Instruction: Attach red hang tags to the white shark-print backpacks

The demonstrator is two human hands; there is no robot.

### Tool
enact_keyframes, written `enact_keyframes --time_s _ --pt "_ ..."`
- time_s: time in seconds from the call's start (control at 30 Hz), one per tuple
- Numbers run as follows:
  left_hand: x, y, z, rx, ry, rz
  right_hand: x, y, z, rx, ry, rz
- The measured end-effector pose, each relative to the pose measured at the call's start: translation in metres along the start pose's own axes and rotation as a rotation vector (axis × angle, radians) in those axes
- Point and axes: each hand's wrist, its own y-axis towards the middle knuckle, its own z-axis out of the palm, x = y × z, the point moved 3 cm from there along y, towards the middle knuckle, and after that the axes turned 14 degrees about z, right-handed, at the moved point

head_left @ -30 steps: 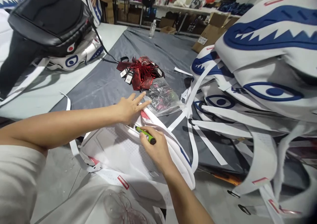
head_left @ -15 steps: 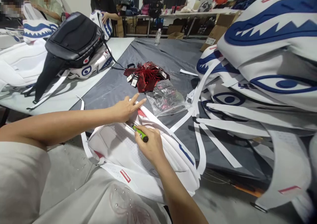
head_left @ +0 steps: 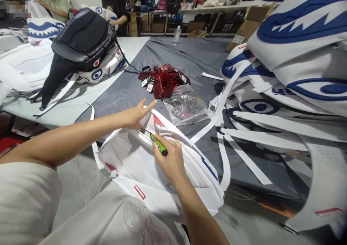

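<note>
A white backpack (head_left: 135, 149) lies tilted on its side across my lap and the table edge, with its back panel toward me. My left hand (head_left: 135, 117) grips its upper far edge; two fingers stick out apart, and the thumb side is partly hidden against the fabric. In my right hand (head_left: 171, 159) is a green-handled screwdriver (head_left: 158, 144), held in closed fingers. Its thin metal shaft points toward the backpack's edge beside my left hand; the tip cannot be made out. Red lining shows near the top, and a small red label (head_left: 140, 192) is on a strap.
Red hang tags (head_left: 165, 79) lie in a bunch beyond the backpack, beside a clear plastic bag (head_left: 187, 106). White backpacks (head_left: 298, 60) are piled at right, straps trailing. A black backpack (head_left: 81, 39) rests at left. A bottle (head_left: 176, 35) stands farther back. Other people work behind.
The view has shifted slightly, so the scene sits a little differently. My right hand has drawn the screwdriver back a bit, showing more of its shaft. My left hand stays at the edge.
</note>
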Motion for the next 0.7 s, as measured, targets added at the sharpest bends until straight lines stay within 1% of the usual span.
enact_keyframes --time_s 0.13,0.2,0.27,0.37,0.5,0.57,0.7 --pt "0.015 0.022 0.015 -0.080 -0.066 0.052 0.001 0.011 0.011 0.026 -0.063 0.001" --pt "0.022 0.028 0.021 -0.105 -0.118 0.039 0.001 0.018 0.018 0.033 -0.065 0.016" --pt "0.025 0.027 0.023 -0.112 -0.184 0.010 0.000 0.023 0.022 0.052 -0.041 0.057" --pt "0.025 0.017 0.020 -0.065 -0.265 -0.054 -0.001 0.025 0.024 0.081 0.063 0.087" --pt "0.028 0.005 0.015 0.049 -0.249 -0.134 0.000 0.024 0.024 0.108 0.189 0.076" --pt "0.033 0.007 0.016 0.068 -0.239 -0.103 0.000 0.025 0.026 0.114 0.189 0.093" --pt "0.047 0.016 0.024 0.021 -0.268 0.021 -0.001 0.029 0.032 0.096 0.139 0.097"
